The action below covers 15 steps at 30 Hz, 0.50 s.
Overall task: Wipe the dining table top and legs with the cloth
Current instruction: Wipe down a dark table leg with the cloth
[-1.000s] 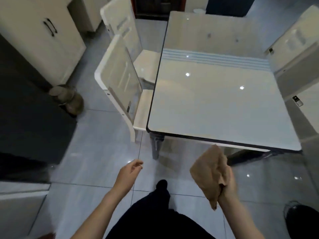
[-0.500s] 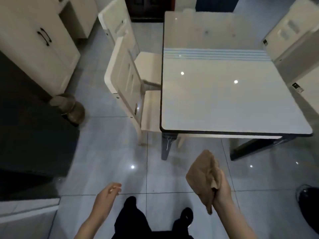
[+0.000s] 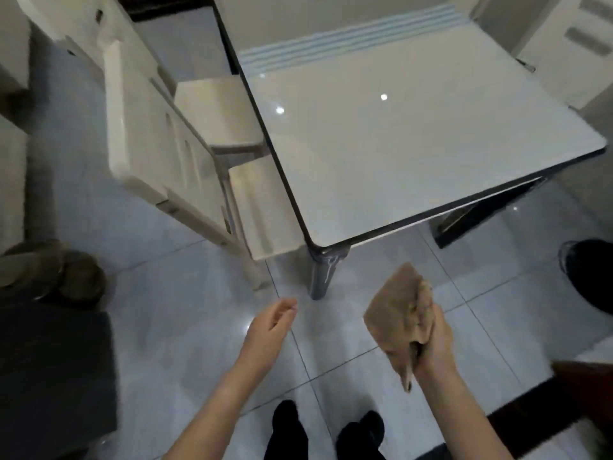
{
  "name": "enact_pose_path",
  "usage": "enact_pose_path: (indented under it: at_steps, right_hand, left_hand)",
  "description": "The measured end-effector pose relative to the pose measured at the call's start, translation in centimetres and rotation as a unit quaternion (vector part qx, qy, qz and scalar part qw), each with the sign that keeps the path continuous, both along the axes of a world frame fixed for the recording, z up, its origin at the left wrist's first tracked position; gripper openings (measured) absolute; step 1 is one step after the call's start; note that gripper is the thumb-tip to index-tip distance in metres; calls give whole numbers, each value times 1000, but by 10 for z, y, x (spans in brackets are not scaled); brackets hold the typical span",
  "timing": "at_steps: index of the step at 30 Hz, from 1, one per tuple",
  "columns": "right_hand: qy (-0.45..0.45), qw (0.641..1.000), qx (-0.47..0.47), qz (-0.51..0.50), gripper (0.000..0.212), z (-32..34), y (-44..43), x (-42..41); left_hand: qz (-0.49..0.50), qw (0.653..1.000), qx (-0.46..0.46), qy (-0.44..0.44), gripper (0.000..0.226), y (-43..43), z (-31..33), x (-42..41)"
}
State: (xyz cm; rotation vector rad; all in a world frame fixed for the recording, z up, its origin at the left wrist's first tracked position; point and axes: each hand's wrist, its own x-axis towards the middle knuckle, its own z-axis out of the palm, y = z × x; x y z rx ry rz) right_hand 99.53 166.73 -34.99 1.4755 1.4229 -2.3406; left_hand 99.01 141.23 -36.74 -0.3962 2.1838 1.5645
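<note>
The dining table [image 3: 414, 154] has a glossy white top with a dark edge and pale blue stripes toward its far end. Its near-left dark leg [image 3: 323, 273] stands on the tiled floor just beyond my hands. My right hand [image 3: 431, 343] grips a crumpled brown cloth [image 3: 394, 313], held in the air in front of the table's near corner and below its edge. My left hand [image 3: 270, 327] hangs empty with its fingers loosely apart, left of the leg. Neither hand touches the table.
Two cream chairs [image 3: 159, 137] are tucked along the table's left side. A round bin [image 3: 56, 270] stands on the floor at the left by a dark cabinet [image 3: 49, 376]. A dark object [image 3: 590, 270] lies at the right edge. My feet [image 3: 325, 429] show below.
The view has swung and closed in on the table's near-left corner. My left hand has risen and come forward toward the leg. The right hand still holds the cloth.
</note>
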Motion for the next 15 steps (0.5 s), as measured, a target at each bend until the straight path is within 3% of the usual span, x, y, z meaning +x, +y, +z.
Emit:
enact_pose_path:
  at_steps: [5, 9, 13, 15]
  right_hand:
    - [20, 996, 82, 27, 46, -99, 3, -38]
    - [67, 985, 155, 41, 68, -183, 3, -74]
    - [166, 954, 242, 58, 46, -233, -9, -106]
    - [214, 940, 254, 78, 39, -255, -16, -120]
  left_hand:
    - [50, 997, 37, 43, 18, 25, -97, -39]
    - [79, 988, 90, 94, 38, 44, -193, -77]
    - [62, 966, 111, 224, 54, 54, -258, -115]
    - [42, 943, 164, 288, 58, 59, -279, -128]
